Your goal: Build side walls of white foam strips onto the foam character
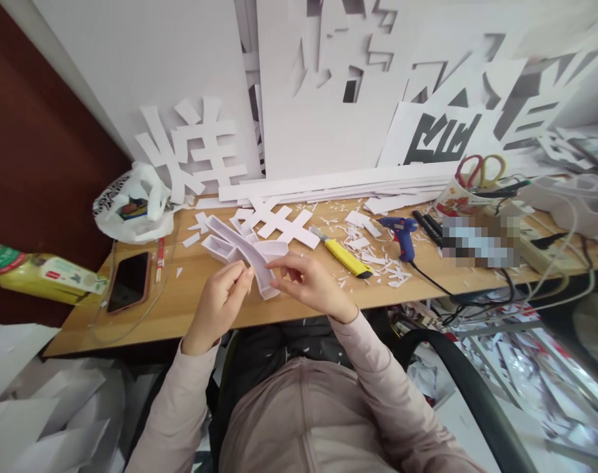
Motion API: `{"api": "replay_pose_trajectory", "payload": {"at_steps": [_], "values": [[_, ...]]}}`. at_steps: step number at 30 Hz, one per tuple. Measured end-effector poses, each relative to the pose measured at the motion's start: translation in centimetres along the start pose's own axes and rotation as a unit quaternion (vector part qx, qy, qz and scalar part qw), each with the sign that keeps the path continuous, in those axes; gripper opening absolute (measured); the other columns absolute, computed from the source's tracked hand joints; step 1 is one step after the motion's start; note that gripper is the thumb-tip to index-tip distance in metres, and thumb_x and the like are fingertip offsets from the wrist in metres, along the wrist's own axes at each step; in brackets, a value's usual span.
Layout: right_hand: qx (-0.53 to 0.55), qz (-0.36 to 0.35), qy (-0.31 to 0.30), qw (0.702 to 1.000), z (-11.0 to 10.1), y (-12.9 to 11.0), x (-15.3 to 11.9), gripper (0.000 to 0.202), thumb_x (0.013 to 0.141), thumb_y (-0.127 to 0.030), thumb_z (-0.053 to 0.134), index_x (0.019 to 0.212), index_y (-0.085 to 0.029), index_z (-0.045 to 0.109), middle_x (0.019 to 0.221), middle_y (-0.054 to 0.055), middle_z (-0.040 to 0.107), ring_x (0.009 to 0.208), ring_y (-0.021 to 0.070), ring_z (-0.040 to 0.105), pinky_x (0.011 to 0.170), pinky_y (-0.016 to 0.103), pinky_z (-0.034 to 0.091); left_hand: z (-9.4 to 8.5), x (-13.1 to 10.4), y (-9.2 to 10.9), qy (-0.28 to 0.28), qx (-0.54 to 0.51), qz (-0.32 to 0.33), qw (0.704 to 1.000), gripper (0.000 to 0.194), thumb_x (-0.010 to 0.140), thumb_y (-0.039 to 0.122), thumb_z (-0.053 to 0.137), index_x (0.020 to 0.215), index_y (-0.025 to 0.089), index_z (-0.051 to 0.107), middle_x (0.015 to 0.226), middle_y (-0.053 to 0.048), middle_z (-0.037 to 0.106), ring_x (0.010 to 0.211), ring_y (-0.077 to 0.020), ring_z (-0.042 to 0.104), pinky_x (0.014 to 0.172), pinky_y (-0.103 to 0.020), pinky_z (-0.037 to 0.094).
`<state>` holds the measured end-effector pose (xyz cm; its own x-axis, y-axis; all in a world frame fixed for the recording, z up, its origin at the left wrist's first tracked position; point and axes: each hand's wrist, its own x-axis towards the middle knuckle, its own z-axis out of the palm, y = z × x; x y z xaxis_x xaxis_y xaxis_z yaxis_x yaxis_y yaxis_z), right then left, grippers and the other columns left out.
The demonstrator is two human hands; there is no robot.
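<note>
A white foam-board piece with raised walls (253, 257) lies near the front edge of the wooden table. At its near left side is my left hand (223, 299), thumb and fingertips pinched together; whatever they hold is too small to make out. My right hand (306, 281) reaches in from the right, fingers apart and fingertips at the piece's right wall. Just behind the piece is a flat white cut-out character (290, 226). A yellow cutter (345, 257) rests to the right, and beyond it a blue glue gun (402, 236) lies with its cable trailing off the edge.
White scraps surround the cutter. A phone (129, 281), a plastic bag (140, 205) and a yellow bottle (52, 272) are on the left. Black markers (428, 230) and a cup (454, 199) with scissors stand right. Large cut boards (328, 131) lean behind. A chair armrest (469, 387) is below right.
</note>
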<state>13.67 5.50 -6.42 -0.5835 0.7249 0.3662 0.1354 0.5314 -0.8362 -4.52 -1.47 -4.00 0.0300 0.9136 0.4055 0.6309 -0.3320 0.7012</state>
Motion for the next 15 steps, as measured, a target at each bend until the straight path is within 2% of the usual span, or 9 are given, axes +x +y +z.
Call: {"api": "replay_pose_trajectory", "payload": {"at_steps": [2,5,7,9,10,12,14,15], "values": [[-0.004,-0.013,-0.033,0.999,1.3,-0.1,0.2,0.027,0.082,-0.024,0.079,0.108,-0.021,0.074,0.08,-0.001,0.061,0.071,0.0128,0.054,0.069,0.025,0.043,0.0,0.0,0.4,0.028,-0.02,-0.01,0.999,0.041,0.099,0.032,0.044,0.06,0.022,0.041,0.058,0.003,0.044,0.055,-0.0131,0.044,0.056,-0.028,0.037],[-0.016,-0.019,-0.045,0.999,1.9,-0.2,0.1,0.007,0.082,-0.016,0.079,0.087,-0.02,0.078,0.076,-0.001,0.06,0.069,0.0116,0.055,0.07,0.026,0.043,-0.3,-0.1,0.7,0.078,-0.047,-0.008,0.996,0.038,0.096,0.032,0.053,0.06,0.021,0.054,0.062,0.0,0.054,0.062,-0.0142,0.052,0.061,-0.028,0.043],[-0.007,-0.004,-0.014,1.0,1.0,-0.3,-0.4,0.006,0.083,-0.016,0.078,0.078,-0.019,0.078,0.072,-0.001,0.061,0.064,0.0106,0.053,0.065,0.025,0.041,-0.4,-0.3,0.3,0.125,-0.068,-0.004,0.99,0.024,0.09,0.029,0.063,0.068,0.021,0.065,0.069,-0.001,0.062,0.069,-0.0151,0.058,0.065,-0.027,0.046],[0.021,0.014,0.035,0.999,-0.5,-0.5,-0.8,0.012,0.082,-0.028,0.081,0.075,-0.019,0.078,0.069,0.0,0.062,0.061,0.011,0.052,0.06,0.026,0.04,-0.1,-0.4,-0.5,0.161,-0.088,-0.002,0.983,0.009,0.083,0.024,0.073,0.075,0.022,0.073,0.077,-0.001,0.069,0.074,-0.0155,0.062,0.068,-0.027,0.049],[0.04,0.018,0.057,0.997,-1.2,-0.7,-0.9,0.02,0.081,-0.036,0.081,0.073,-0.019,0.077,0.068,0.0,0.062,0.06,0.0114,0.051,0.058,0.026,0.04,0.2,-0.5,-0.9,0.16,-0.095,-0.006,0.982,0.004,0.081,0.023,0.076,0.077,0.023,0.075,0.082,-0.001,0.072,0.079,-0.0159,0.065,0.071,-0.027,0.051],[0.089,0.021,0.095,0.991,-2.2,-1.3,-0.8,0.034,0.076,-0.051,0.082,0.068,-0.019,0.075,0.066,0.001,0.063,0.06,0.0126,0.052,0.057,0.027,0.041,1.0,-0.6,-1.6,0.118,-0.105,-0.024,0.987,0.004,0.082,0.024,0.075,0.084,0.025,0.079,0.096,-0.003,0.077,0.091,-0.0181,0.069,0.083,-0.03,0.054],[0.146,0.021,0.111,0.983,-2.3,-1.7,-0.1,0.04,0.073,-0.058,0.081,0.067,-0.02,0.073,0.067,0.001,0.066,0.061,0.0135,0.056,0.058,0.027,0.045,1.8,-0.6,-1.6,0.042,-0.117,-0.052,0.991,0.011,0.086,0.028,0.07,0.09,0.025,0.08,0.102,-0.005,0.078,0.098,-0.021,0.071,0.089,-0.034,0.056],[0.17,0.022,0.112,0.979,-2.0,-1.8,0.4,0.04,0.074,-0.059,0.079,0.069,-0.02,0.073,0.069,0.002,0.069,0.062,0.0135,0.057,0.058,0.027,0.046,2.1,-0.6,-1.4,0.001,-0.127,-0.068,0.99,0.013,0.086,0.03,0.069,0.091,0.024,0.08,0.099,-0.006,0.079,0.096,-0.0221,0.072,0.087,-0.035,0.057]]}}
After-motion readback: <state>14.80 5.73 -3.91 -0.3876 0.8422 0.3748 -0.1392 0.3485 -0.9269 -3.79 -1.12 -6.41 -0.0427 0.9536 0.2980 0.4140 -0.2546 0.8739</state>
